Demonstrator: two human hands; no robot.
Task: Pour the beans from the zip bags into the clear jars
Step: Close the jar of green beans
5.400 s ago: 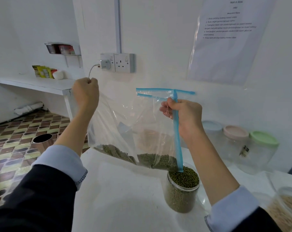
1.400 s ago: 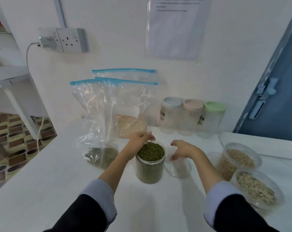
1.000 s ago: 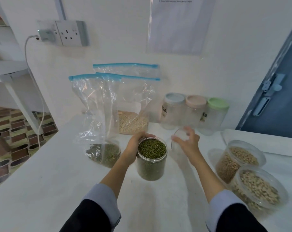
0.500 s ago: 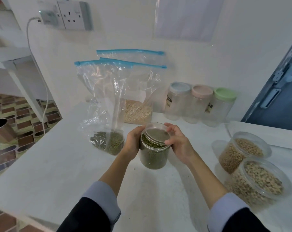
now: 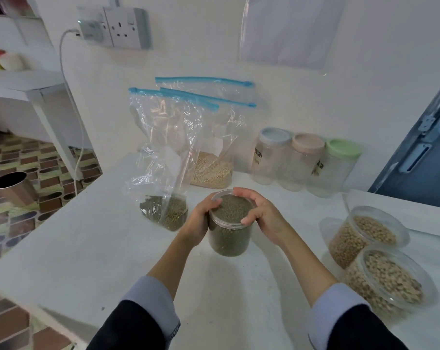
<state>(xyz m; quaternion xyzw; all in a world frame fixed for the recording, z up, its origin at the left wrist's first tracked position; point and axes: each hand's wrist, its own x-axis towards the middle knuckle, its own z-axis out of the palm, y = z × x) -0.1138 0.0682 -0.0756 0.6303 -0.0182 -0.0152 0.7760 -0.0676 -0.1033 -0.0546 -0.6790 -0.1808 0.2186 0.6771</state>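
Observation:
A clear jar [image 5: 228, 238] full of green beans stands at the middle of the white table [image 5: 113, 248]. My left hand [image 5: 201, 221] grips its left side. My right hand [image 5: 263, 215] curls round the clear lid [image 5: 232, 209] sitting on the jar's mouth. Left of the jar stands a zip bag [image 5: 163, 173] with a blue strip and a small heap of green beans at its bottom. Behind it leans a second zip bag [image 5: 214, 152] holding pale beans.
Three capped jars [image 5: 304, 165] with blue, pink and green lids line the wall. Two lidded clear jars [image 5: 380, 263] of tan beans lie at the right. A socket with a cable [image 5: 113, 26] is on the wall; a metal bin [image 5: 12, 188] stands on the tiled floor at left.
The green-bean bag was set down left of the jar. My right hand picked up the clear lid and brought it onto the jar's mouth, while my left hand took hold of the jar.

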